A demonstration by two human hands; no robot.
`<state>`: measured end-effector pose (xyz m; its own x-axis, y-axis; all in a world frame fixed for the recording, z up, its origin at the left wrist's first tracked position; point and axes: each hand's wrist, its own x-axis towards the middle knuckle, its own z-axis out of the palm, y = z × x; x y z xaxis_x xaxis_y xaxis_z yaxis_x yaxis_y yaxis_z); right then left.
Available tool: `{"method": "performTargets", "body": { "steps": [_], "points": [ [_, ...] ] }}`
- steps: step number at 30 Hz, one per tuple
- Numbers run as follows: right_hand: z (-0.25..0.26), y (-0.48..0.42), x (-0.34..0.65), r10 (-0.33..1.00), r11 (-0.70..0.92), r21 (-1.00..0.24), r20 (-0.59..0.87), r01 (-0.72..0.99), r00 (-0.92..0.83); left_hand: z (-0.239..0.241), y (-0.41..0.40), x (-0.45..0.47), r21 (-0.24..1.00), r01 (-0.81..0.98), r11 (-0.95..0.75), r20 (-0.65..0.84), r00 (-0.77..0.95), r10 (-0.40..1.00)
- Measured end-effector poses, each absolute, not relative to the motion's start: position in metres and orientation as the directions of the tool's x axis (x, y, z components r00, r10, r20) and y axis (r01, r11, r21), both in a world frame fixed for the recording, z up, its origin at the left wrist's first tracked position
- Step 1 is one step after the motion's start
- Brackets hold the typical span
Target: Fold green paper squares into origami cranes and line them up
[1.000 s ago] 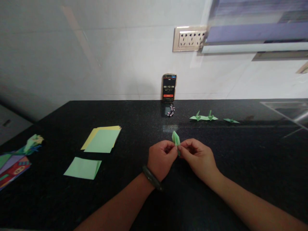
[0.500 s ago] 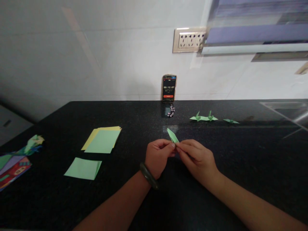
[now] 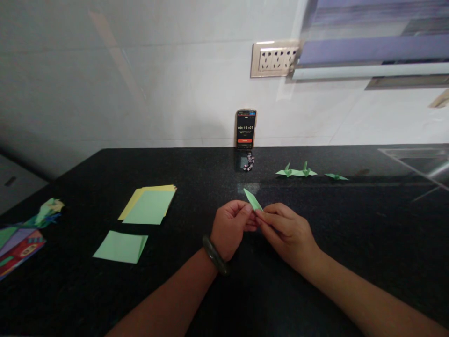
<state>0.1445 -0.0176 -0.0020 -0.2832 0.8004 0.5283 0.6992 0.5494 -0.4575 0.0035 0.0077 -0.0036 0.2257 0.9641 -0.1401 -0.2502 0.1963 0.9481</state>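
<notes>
A narrow, pointed piece of folded green paper [image 3: 252,199] is held just above the black counter, its tip pointing away and to the left. My left hand [image 3: 233,227], with a dark bangle at the wrist, pinches its left side between thumb and fingers. From the other side, my right hand [image 3: 289,234] grips the lower end between thumb and forefinger. The fingers of both hands nearly meet and hide the paper's near end. Beyond them to the right stand two light green paper cranes [image 3: 296,172], wing against wing, and a darker green crane [image 3: 336,177].
To the left lie a stack of green and yellow square sheets [image 3: 149,206] and a folded green sheet [image 3: 121,246]. Crumpled coloured paper [image 3: 49,210] and a red packet [image 3: 23,255] sit far left. A phone [image 3: 246,128] showing a timer leans on the wall, its beaded strap [image 3: 249,162] below.
My left thumb has shifted slightly up and left along the folded paper, baring more of its side. The right hand keeps nearly the same place. Everything else stays put.
</notes>
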Motion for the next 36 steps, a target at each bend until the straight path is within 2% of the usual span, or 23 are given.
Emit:
{"method": "performTargets", "body": {
  "steps": [5, 9, 12, 14, 18, 25, 32, 34, 36],
  "points": [
    [-0.0034, -0.0178, 0.1448, 0.789, 0.555, -0.403, 0.532, 0.728, -0.307, -0.0024, 0.0077, 0.004, 0.939, -0.269, 0.217, -0.157, 0.227, 0.961],
    [-0.0037, -0.019, 0.1429, 0.77, 0.575, -0.374, 0.548, 0.727, -0.327, -0.0051, 0.0091, 0.0037, 0.939, -0.3, 0.169, -0.103, 0.224, 0.969],
    [-0.0023, -0.0213, 0.1407, 0.725, 0.627, -0.394, 0.611, 0.672, -0.318, -0.0077, 0.0108, 0.0029, 0.924, -0.356, 0.14, -0.06, 0.227, 0.972],
    [-0.0017, -0.0221, 0.1396, 0.707, 0.628, -0.43, 0.665, 0.649, -0.243, -0.0081, 0.0113, 0.0025, 0.921, -0.369, 0.121, -0.033, 0.237, 0.971],
    [-0.0026, -0.0202, 0.1394, 0.73, 0.543, -0.514, 0.68, 0.664, -0.07, -0.0069, 0.0112, 0.0019, 0.955, -0.295, 0.043, 0.03, 0.24, 0.97],
    [-0.0008, -0.0195, 0.1411, 0.761, 0.55, -0.535, 0.637, 0.641, -0.122, -0.0063, 0.0101, 0.0009, 0.981, -0.1, -0.164, 0.183, 0.222, 0.958],
    [0.0011, -0.0183, 0.1396, 0.854, 0.463, -0.744, 0.52, 0.483, -0.018, -0.0069, 0.0067, 0.0023, 0.985, -0.112, -0.131, 0.156, 0.257, 0.954],
    [-0.0015, -0.0165, 0.1385, 0.894, 0.395, -0.82, 0.448, 0.414, 0.034, -0.0082, 0.0068, 0.0022, 0.988, -0.111, -0.106, 0.133, 0.267, 0.954],
    [-0.0038, -0.0153, 0.1371, 0.944, 0.265, -0.906, 0.313, 0.331, 0.102, -0.0094, 0.0072, 0.002, 0.99, -0.106, -0.089, 0.115, 0.275, 0.954]
  ]
}}
